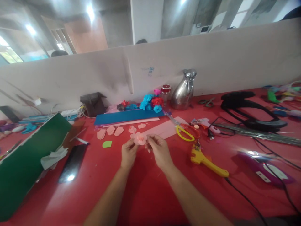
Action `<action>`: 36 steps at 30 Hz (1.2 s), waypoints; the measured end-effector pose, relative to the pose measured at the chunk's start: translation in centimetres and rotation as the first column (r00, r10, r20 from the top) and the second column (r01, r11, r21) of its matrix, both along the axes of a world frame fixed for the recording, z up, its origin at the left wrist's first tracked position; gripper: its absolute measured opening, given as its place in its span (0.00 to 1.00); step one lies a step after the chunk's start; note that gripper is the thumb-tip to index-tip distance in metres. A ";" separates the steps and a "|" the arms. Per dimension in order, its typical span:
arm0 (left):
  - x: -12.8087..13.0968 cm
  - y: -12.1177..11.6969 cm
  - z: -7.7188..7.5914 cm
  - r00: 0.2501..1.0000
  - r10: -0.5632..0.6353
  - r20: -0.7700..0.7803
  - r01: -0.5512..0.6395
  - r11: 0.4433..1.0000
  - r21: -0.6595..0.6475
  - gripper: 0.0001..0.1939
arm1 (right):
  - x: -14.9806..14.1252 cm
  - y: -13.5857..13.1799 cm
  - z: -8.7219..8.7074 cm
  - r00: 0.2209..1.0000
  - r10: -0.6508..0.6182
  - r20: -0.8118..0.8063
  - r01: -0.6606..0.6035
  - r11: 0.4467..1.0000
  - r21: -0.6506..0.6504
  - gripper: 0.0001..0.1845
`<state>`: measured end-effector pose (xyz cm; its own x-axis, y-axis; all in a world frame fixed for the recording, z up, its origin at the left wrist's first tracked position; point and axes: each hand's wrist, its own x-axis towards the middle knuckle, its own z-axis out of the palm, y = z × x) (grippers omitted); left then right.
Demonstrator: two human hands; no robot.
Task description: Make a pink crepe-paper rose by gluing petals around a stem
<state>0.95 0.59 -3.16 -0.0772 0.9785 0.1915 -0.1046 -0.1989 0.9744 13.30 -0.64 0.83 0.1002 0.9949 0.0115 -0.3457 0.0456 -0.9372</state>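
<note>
One head-worn camera faces forward and down over the red bench [145,196]. I note the left hand [129,153] and right hand [161,152] at close range, near mid-field. The line of sight runs across to a pale partition [94,75], the upper margin reaching over it into the room beyond [148,18].

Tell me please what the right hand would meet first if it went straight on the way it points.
The right hand would first meet the pink flower, which it seems to touch; beyond, perhaps loose pink petals, though depth is unclear.
</note>
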 end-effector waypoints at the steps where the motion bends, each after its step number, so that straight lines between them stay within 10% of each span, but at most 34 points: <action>1: 0.0 0.0 0.0 1.000 -0.001 -0.009 0.001 1.000 0.002 0.07 | 0.0 0.0 0.0 1.000 -0.001 -0.002 0.001 1.000 -0.007 0.08; 36: 0.6 -0.4 0.7 0.991 0.102 0.090 -0.095 0.992 -0.087 0.10 | 0.4 0.0 -0.7 0.955 0.081 -0.284 -0.098 0.994 -0.047 0.07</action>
<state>1.55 0.18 -2.46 -0.1877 0.9773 0.0980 -0.1803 -0.1323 0.9747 13.74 -0.63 0.13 0.0012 0.9979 -0.0643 -0.5959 -0.0509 -0.8014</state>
